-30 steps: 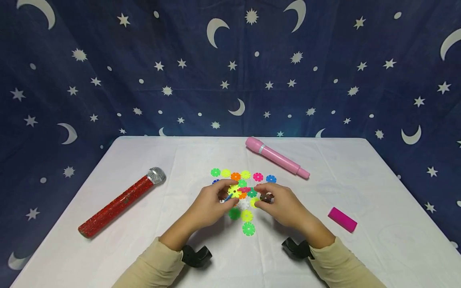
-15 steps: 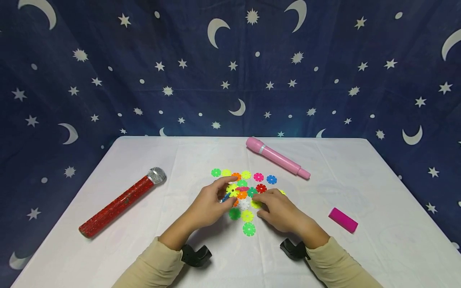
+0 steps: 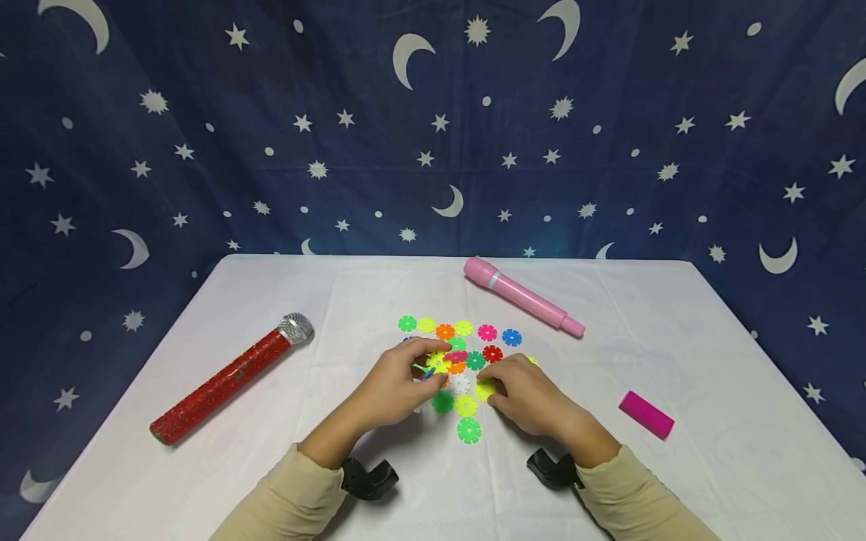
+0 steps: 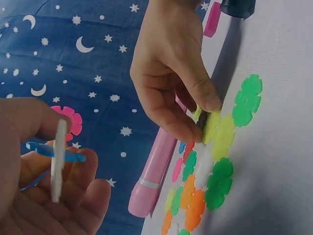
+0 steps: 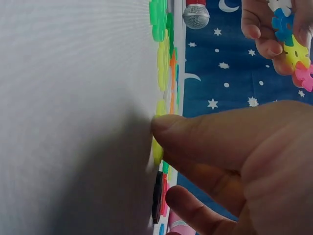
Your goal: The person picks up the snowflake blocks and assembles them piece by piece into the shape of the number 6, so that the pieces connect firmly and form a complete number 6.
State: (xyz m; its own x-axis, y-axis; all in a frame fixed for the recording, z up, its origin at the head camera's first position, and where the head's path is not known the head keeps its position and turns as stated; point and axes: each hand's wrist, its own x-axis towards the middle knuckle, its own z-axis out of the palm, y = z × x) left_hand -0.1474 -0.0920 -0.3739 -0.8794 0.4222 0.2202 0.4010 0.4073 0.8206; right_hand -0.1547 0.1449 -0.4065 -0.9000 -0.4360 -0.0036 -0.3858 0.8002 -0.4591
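Note:
My left hand point(image 3: 395, 382) grips a chain of notched, flower-shaped plastic discs slotted together. In the right wrist view the chain shows a white disc point(image 5: 280, 6), a blue disc point(image 5: 282, 25), a yellow disc point(image 5: 296, 51) and a pink disc point(image 5: 304, 76). It hangs above the table in that hand. The right hand point(image 3: 531, 394) is down at the tabletop, thumb and forefinger pinching the edge of a loose yellow disc point(image 3: 484, 390). Beside those fingers lies a black disc point(image 5: 157, 198), hidden under the hand in the head view.
Several loose discs lie around the hands, among them a green disc point(image 3: 469, 430) in front and a red disc point(image 3: 492, 354) behind. A red microphone point(image 3: 223, 383) lies left, a pink microphone point(image 3: 524, 296) at the back, a magenta block point(image 3: 646, 415) right. A patterned curtain point(image 3: 365, 135) hangs behind.
My right hand has moved slightly left and down from beside the dark disc to the yellow one, which has shifted a little toward me. The left hand keeps its chain, tilting it slightly.

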